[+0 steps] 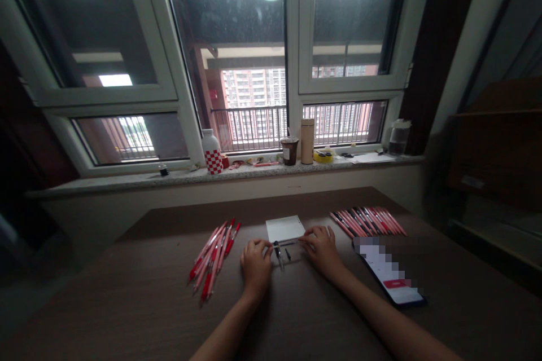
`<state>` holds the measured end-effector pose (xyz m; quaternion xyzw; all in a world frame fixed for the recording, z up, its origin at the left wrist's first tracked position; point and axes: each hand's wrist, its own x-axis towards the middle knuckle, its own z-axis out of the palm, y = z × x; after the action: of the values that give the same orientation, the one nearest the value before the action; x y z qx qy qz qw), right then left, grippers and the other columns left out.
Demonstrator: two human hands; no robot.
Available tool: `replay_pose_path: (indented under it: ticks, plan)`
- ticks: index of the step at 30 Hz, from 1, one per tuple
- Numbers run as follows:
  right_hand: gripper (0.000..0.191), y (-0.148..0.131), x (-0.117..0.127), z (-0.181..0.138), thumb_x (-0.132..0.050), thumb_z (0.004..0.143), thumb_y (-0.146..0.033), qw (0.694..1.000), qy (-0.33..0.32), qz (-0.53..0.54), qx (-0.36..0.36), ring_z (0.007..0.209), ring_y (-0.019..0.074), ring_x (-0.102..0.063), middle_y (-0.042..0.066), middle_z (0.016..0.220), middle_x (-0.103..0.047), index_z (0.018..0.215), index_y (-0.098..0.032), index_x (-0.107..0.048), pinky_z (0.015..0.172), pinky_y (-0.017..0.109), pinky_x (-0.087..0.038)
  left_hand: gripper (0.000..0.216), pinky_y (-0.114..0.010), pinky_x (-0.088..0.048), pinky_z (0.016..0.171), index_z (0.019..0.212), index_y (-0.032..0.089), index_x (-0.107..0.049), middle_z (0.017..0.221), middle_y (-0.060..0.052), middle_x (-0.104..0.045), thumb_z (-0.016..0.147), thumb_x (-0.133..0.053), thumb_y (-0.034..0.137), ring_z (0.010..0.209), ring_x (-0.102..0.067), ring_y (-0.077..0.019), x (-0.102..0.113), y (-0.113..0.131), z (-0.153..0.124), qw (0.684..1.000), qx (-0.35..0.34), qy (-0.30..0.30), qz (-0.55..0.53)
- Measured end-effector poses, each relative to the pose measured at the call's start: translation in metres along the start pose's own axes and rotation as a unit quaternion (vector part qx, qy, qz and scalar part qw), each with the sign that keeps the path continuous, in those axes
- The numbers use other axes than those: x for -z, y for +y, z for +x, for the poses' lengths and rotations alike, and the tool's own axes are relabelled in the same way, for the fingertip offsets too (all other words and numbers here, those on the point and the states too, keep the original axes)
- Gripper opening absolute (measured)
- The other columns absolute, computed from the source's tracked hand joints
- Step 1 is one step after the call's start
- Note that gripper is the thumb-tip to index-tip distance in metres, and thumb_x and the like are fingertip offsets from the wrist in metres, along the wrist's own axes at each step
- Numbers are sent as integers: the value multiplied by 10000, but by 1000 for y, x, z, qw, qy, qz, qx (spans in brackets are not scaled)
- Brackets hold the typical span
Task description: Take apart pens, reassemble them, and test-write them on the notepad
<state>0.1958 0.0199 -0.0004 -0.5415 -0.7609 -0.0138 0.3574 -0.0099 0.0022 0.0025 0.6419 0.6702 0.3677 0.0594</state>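
Between my two hands runs a thin pen refill [289,244], held level above the table. My left hand [256,266] is closed, pinching its left end with the fingertips. My right hand [322,251] is closed in a pinch at the other end. Below the refill lie a clear and black pen barrel [279,258] and a small black pen part [288,252], apart from each other. Just beyond the hands rests a white sheet of paper [285,228].
A loose pile of red and pink pens [215,259] lies on the left of the brown table [161,304]. Pink and black pens [368,221] form a row at right, near a phone [392,273]. The windowsill [182,176] holds a bottle [212,152], cup [289,151] and flask [307,141].
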Motion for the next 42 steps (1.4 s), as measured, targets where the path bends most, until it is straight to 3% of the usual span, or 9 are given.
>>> replay_pose_path:
  ticks: [14, 26, 42]
  plan:
    - [154, 3, 2, -2, -582, 840, -245, 999, 2, -14, -39, 1052, 234, -493, 37, 1002, -636, 885, -294, -721, 1071, 532, -160, 184, -318, -360, 855, 894, 233, -670, 1007, -45, -604, 840, -499, 275, 983, -530, -208, 4, 0, -1, 999, 19, 4, 33]
    - [61, -14, -1, -5, -661, 793, -300, 999, -49, -8, 18, 1080, 233, -465, 12, 1002, -632, 771, -280, -714, 1090, 553, -61, 183, -313, -357, 846, 899, 231, -669, 1010, -45, -601, 847, -500, 278, 989, -531, -210, 4, 3, -1, 999, 23, 1, 34]
    - [36, -15, -8, -5, -698, 772, -297, 998, -52, -14, 35, 1072, 235, -479, -2, 977, -644, 761, -262, -700, 1090, 552, -75, 186, -335, -358, 871, 905, 233, -671, 1024, -49, -593, 845, -504, 290, 1010, -525, -219, 0, 1, 0, 999, 16, 10, 30]
